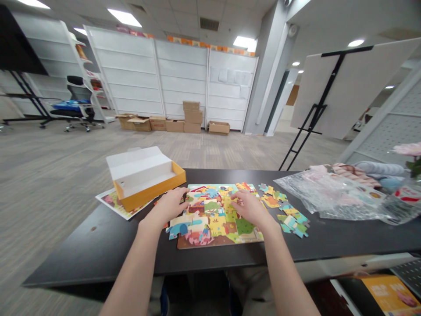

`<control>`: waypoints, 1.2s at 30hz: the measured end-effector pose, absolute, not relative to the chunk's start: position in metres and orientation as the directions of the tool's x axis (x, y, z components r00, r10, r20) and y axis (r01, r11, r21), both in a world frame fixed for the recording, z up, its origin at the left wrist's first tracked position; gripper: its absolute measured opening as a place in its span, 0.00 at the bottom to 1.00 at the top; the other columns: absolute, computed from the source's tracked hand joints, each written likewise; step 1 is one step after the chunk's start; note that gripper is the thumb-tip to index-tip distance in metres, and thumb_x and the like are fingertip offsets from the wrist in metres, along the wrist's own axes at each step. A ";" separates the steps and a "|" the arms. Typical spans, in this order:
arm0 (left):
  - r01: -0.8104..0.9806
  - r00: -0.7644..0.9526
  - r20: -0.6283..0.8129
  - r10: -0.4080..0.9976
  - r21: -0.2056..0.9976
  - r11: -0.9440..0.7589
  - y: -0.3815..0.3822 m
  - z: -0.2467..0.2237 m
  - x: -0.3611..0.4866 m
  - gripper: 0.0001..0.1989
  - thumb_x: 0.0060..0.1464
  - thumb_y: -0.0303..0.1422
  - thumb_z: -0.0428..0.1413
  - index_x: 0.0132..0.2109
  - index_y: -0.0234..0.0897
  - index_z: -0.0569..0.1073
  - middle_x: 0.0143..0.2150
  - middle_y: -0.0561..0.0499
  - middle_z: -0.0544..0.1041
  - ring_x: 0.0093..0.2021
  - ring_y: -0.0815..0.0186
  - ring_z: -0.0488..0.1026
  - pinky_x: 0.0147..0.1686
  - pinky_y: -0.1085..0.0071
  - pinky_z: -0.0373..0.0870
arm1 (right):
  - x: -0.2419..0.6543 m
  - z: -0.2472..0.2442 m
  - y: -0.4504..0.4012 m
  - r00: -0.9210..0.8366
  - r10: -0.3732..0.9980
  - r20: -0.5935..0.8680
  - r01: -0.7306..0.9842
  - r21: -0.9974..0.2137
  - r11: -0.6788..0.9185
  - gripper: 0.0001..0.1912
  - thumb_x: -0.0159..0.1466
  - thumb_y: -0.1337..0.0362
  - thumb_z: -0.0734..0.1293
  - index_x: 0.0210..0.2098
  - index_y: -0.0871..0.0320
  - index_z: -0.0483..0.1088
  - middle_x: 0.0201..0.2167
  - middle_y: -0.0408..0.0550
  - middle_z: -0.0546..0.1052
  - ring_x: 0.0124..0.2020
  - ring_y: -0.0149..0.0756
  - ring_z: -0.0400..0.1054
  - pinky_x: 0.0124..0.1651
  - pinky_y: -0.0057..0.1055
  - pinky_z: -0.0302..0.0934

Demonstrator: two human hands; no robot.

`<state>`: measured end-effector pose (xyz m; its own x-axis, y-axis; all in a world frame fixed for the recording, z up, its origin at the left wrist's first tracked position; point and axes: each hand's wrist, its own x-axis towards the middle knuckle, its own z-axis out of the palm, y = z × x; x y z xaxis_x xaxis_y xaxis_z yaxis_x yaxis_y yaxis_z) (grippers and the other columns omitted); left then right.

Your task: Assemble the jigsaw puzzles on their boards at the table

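A colourful jigsaw puzzle (217, 226) lies on the black table, with loose pieces resting on top of its board. At its left edge is my left hand (171, 204), thumb and fingers apart, nothing visible between them. My right hand (249, 206) reaches over the right half of the puzzle; its fingers are spread and the tips are at the yellow pieces. Whether those fingertips press on a piece is too small to tell. To the right of the board lies a pile of loose puzzle pieces (291, 217). A few more pieces stick out past the board's left edge.
An open yellow box (149, 184) with a white inside stands at the left, partly over a printed picture sheet (115, 202). Clear plastic bags (332, 195) cover the table's right side, near folded cloths (378, 169). The black table (98, 245) has its front edge close to me.
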<state>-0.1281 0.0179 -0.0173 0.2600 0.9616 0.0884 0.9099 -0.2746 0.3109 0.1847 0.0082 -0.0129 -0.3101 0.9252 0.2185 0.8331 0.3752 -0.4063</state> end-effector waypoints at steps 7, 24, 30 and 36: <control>0.912 0.301 0.112 0.947 0.258 -0.320 0.024 -0.027 -0.120 0.18 0.61 0.33 0.53 0.56 0.37 0.73 0.55 0.41 0.78 0.57 0.55 0.74 0.58 0.64 0.67 | 0.173 -0.009 0.003 -0.372 0.902 0.220 0.794 -0.428 0.432 0.06 0.67 0.67 0.66 0.41 0.58 0.77 0.41 0.51 0.79 0.45 0.40 0.72 0.50 0.33 0.61; 0.887 0.301 0.123 0.946 0.329 -0.325 0.018 -0.017 -0.104 0.18 0.55 0.23 0.54 0.52 0.34 0.76 0.51 0.41 0.79 0.51 0.57 0.76 0.52 0.66 0.70 | 0.140 -0.008 0.005 -0.420 0.892 0.169 0.816 -0.361 0.452 0.08 0.65 0.69 0.67 0.39 0.57 0.80 0.45 0.53 0.79 0.49 0.43 0.71 0.53 0.35 0.61; 0.897 0.304 0.138 0.943 0.291 -0.332 0.016 -0.020 -0.115 0.17 0.57 0.23 0.52 0.53 0.35 0.76 0.55 0.41 0.77 0.54 0.57 0.75 0.55 0.65 0.69 | 0.130 -0.005 0.007 -0.395 0.909 0.132 0.835 -0.361 0.416 0.09 0.64 0.72 0.67 0.33 0.57 0.79 0.41 0.52 0.80 0.46 0.42 0.72 0.50 0.34 0.61; 0.927 0.280 0.097 0.955 0.231 -0.295 0.008 -0.010 -0.117 0.17 0.59 0.27 0.53 0.53 0.37 0.76 0.52 0.42 0.79 0.52 0.55 0.76 0.52 0.63 0.70 | 0.132 -0.013 0.010 -0.388 0.906 0.169 0.834 -0.354 0.423 0.07 0.63 0.73 0.66 0.32 0.58 0.75 0.39 0.52 0.78 0.44 0.41 0.71 0.48 0.33 0.61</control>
